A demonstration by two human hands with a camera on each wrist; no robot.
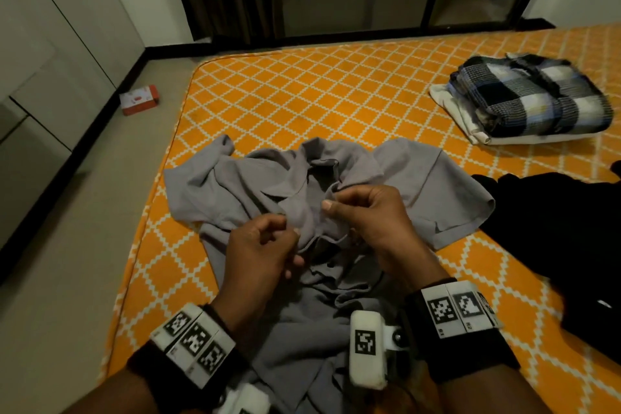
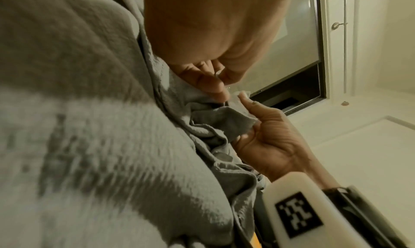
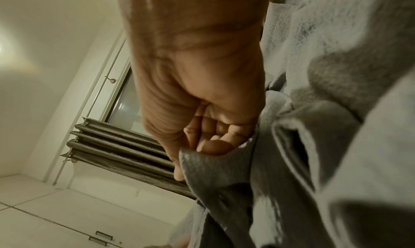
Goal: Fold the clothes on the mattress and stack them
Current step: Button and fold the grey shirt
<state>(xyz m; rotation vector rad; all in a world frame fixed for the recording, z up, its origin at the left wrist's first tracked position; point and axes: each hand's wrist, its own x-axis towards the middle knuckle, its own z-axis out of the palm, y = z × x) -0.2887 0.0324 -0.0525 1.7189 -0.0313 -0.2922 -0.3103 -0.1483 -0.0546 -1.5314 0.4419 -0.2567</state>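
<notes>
Leftmost, at about nine o'clock on the beige floor, lies a small red-and-white cardboard box (image 1: 139,104), well apart from the orange mattress with a white diamond lattice (image 1: 302,94) that fills the middle of the head view. On the mattress's near-left part, toward six o'clock, a crumpled grey collared shirt of soft woven cloth (image 1: 215,191) lies spread with its collar pointing to twelve o'clock and one short sleeve reaching toward three o'clock. Both hands meet over its front placket. The left hand (image 1: 265,252) has its fingers curled and its thumb and forefinger pinching a fold of the grey cloth; the left wrist view shows that pinch at the shirt's edge (image 2: 202,120). Just beside it, the right hand (image 1: 366,215) pinches the opposite edge of the placket between thumb and curled fingers, and the right wrist view shows its fingers folded over the grey cloth (image 3: 224,163). Further right, at four o'clock, a black garment (image 1: 554,245) lies loose on the mattress, near the grey sleeve. At two o'clock, well apart from the hands, a folded blue, black and white checked shirt (image 1: 534,97) rests on top of a folded cream garment (image 1: 460,118).
</notes>
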